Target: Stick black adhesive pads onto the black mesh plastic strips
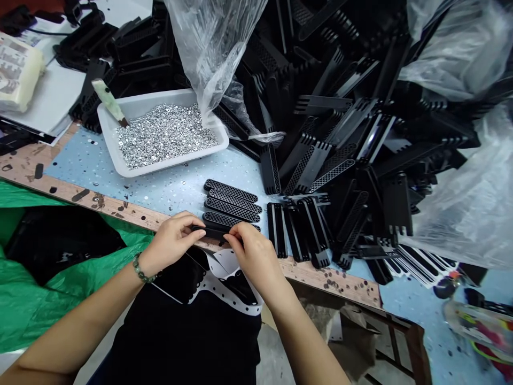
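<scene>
My left hand [178, 235] and my right hand [250, 248] pinch opposite ends of one black plastic strip [215, 233] with rounded ends, held level over the table's front edge. Just beyond it lie several black strips [232, 206] with a mesh pattern, side by side in a row. Right of these, several black slotted parts [298, 227] stand lined up near the edge. Below my hands, a white sheet with holes [224, 294] and black pieces lies across my lap.
A white tray [124, 170] of small shiny metal pieces holds a brush [107, 101]. A large heap of black plastic parts [320, 133] fills the back right, beside clear plastic bags [465, 203]. Green plastic bags [36, 299] lie at lower left.
</scene>
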`<state>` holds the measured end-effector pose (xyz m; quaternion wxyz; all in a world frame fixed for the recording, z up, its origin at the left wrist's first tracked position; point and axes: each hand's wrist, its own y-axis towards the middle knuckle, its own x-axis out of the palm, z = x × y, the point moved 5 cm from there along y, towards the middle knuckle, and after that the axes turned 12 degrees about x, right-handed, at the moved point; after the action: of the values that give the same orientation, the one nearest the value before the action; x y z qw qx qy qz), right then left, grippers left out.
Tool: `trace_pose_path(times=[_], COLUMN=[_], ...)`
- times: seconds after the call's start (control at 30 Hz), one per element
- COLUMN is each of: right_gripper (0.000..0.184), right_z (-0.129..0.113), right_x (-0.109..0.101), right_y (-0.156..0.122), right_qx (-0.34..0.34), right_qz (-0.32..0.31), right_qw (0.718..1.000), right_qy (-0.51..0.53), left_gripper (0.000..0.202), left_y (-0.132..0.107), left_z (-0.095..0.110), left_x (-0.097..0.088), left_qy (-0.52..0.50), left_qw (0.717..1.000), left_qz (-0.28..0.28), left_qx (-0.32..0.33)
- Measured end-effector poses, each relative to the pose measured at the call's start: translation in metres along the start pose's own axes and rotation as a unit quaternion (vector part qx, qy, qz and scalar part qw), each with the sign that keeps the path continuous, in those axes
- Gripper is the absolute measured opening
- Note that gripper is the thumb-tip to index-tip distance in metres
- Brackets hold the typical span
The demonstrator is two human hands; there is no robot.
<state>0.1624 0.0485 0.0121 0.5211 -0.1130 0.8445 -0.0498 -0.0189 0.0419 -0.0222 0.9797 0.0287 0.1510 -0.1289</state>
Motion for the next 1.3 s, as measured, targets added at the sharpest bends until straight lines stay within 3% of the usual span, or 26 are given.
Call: trace_pose_path(times=[0.17,0.27,0.33,0.4,0.5,0.53,0.6,0.67,0.73,0.87,0.97,1.07,1.13,1.2,1.27,1.3], right_gripper=[0.038,0.035,0.026,0.025,0.033,0.035,0.036,0.037,0.039,0.045,0.04,0.03,0.026,0.025,0.024,0.022], right_z=[0.018,0.025,0.03,0.039,0.054,0.056,0.056,0.049,0.039,0.026,0.023,0.03,0.043,0.058,0.069,0.072], right_x=[-0.009,-0.021,-0.024,-0.024,-0.026,-0.025,-0.019,-0.007,0.002,0.009,0.01,0.015,0.018,0.016,0.003,-0.006], right_y=[-0.001,-0.012,-0.024,-0.036,-0.057,-0.064,-0.076,-0.084,-0.087,-0.088,-0.085,-0.082,-0.077,-0.072,-0.062,-0.056], right_qx=[0.036,-0.038,-0.106,-0.127,-0.087,-0.077,-0.074,-0.089,-0.11,-0.13,-0.108,-0.043,0.032,0.092,0.103,0.094], right_qz=[0.096,0.173,0.174,0.16,0.192,0.205,0.211,0.196,0.195,0.209,0.187,0.129,0.094,0.08,0.1,0.117], right_qw=[0.991,0.98,0.976,0.978,0.976,0.97,0.962,0.962,0.961,0.957,0.958,0.952,0.925,0.875,0.831,0.825], right_qy=[-0.081,-0.085,-0.073,-0.046,0.061,0.1,0.154,0.167,0.161,0.153,0.19,0.274,0.366,0.469,0.537,0.545], left_gripper=[0.015,0.016,0.017,0.021,0.029,0.029,0.027,0.019,0.011,0.017,0.019,0.021,0.021,0.021,0.019,0.016], left_y=[0.003,0.005,0.005,0.002,-0.01,-0.014,-0.021,-0.025,-0.026,-0.024,-0.025,-0.027,-0.028,-0.031,-0.034,-0.035], left_z=[-0.002,-0.003,0.0,0.01,0.04,0.05,0.062,0.064,0.059,0.048,0.047,0.045,0.041,0.036,0.036,0.038], left_x=[0.001,0.0,-0.001,-0.004,0.001,0.01,0.032,0.051,0.061,0.065,0.063,0.063,0.064,0.063,0.059,0.055], left_qy=[0.012,0.035,0.07,0.13,0.212,0.22,0.207,0.184,0.157,0.084,0.061,0.065,0.071,0.082,0.088,0.087], left_qw=[1.0,0.999,0.997,0.991,0.967,0.962,0.957,0.955,0.962,0.975,0.973,0.973,0.975,0.976,0.973,0.972], left_qz=[0.003,0.002,0.001,0.035,0.085,0.061,-0.042,-0.121,-0.138,-0.158,-0.174,-0.174,-0.173,-0.18,-0.198,-0.202], left_qx=[-0.012,-0.022,-0.017,0.008,0.11,0.148,0.197,0.2,0.174,0.129,0.14,0.139,0.117,0.089,0.078,0.081])
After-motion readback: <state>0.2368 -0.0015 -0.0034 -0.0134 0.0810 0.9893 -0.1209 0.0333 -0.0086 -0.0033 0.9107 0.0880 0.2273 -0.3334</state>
